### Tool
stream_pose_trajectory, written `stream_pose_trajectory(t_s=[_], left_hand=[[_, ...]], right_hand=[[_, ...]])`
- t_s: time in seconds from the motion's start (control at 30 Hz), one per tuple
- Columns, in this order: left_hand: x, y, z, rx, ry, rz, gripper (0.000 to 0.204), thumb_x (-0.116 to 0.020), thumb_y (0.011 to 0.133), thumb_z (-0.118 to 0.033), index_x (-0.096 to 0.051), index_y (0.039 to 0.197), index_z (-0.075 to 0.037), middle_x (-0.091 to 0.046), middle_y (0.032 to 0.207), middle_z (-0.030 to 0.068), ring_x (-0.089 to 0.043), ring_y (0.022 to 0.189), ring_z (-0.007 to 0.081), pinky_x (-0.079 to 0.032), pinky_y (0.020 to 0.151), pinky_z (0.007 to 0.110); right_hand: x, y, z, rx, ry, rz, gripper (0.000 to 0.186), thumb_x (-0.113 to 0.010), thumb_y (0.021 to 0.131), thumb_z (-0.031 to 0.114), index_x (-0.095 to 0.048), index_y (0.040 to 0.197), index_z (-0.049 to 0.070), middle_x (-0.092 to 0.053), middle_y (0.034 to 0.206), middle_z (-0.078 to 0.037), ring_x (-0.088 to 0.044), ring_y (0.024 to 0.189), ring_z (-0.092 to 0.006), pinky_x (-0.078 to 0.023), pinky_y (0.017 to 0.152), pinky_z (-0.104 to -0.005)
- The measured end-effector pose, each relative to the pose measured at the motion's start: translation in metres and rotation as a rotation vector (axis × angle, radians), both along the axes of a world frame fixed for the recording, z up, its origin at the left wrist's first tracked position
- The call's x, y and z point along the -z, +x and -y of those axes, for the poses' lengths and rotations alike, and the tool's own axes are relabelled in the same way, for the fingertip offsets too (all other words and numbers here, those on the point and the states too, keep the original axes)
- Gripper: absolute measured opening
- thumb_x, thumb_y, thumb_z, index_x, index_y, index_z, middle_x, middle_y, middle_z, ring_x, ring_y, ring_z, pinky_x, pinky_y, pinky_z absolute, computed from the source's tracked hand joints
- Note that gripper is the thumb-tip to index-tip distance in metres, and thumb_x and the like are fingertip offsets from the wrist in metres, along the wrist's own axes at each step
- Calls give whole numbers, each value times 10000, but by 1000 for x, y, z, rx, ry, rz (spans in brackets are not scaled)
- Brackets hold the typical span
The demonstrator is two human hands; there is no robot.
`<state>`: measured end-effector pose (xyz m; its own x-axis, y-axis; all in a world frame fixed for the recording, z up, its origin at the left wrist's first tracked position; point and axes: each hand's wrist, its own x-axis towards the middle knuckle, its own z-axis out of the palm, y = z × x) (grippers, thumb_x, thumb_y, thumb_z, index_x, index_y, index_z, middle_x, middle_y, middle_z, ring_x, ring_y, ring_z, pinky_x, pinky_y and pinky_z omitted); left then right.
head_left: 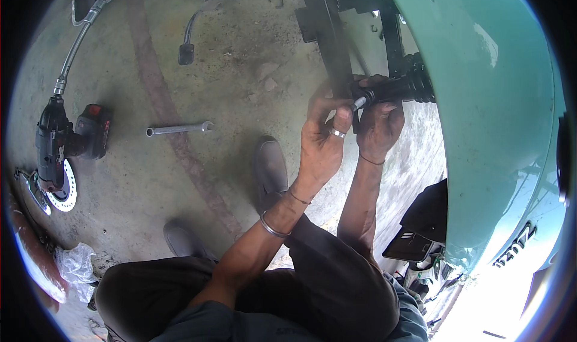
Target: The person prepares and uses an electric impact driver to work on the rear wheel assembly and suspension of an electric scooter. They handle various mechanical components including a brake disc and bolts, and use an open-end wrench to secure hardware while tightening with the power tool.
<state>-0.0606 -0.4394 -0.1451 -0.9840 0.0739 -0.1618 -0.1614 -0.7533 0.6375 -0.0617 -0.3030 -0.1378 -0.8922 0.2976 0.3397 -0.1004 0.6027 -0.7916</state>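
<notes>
My left hand (pixel 324 134), with a ring on its thumb side, is closed at the upright black metal arm (pixel 334 44), its thumb and fingers pinched beside a small silver bolt-like pin (pixel 359 103). Close by, my right hand (pixel 380 128) is wrapped from below around the end of a black shock absorber (pixel 390 91), which runs right into ribbed coils. The shock absorber's end meets the black arm between my two hands. My fingertips behind these parts are partly hidden.
A green body panel (pixel 481 131) stands close on the right. On the floor to the left lie a combination wrench (pixel 180 129), a cordless power tool (pixel 53 143) with a long extension and a perforated brake disc (pixel 64 189). A black pedal-like part (pixel 186 52) lies farther off.
</notes>
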Motion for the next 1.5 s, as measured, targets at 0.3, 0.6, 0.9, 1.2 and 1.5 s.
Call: stream_pose_trajectory(t_s=[0.3,0.6,0.9,1.2,1.5], left_hand=[[1,-4,6,36,68,67,375,-579,980,-401,-609,1058,-35,-607,959,21,-519,894,108,-434,821,277],[5,-11,8,106,119,2,335,-602,971,-374,-577,971,-40,-551,1279,117,-538,1101,161,-443,912,311],[7,-11,8,103,249,65,296,-617,968,-331,-603,970,-36,-582,1212,85,-521,997,112,-442,831,282],[3,-11,14,105,251,40,293,-650,947,-305,-621,992,-17,-603,1105,61,-542,882,103,-457,774,266],[13,-11,9,84,233,25,308,-669,932,-305,-647,1022,-11,-633,990,49,-562,890,114,-467,818,290]], right_hand=[[-20,-16,44,-201,-304,-24,571,-544,957,485,-502,1211,-25,-567,1121,-141,-564,1093,-299,-461,942,-447],[-34,-28,34,-350,-336,-76,555,-507,974,478,-492,1254,-1,-584,1132,-134,-554,1131,-330,-443,992,-484],[-28,-42,43,-376,-419,-236,545,-466,988,493,-485,1232,7,-595,974,-150,-619,947,-361,-484,911,-537],[-27,-36,43,-278,-345,-147,650,-401,974,588,-484,1239,0,-601,1072,-163,-608,1065,-346,-548,818,-425],[-29,-35,30,-369,-304,-86,621,-380,996,551,-475,1299,18,-613,1192,-263,-608,1131,-369,-513,917,-447]])
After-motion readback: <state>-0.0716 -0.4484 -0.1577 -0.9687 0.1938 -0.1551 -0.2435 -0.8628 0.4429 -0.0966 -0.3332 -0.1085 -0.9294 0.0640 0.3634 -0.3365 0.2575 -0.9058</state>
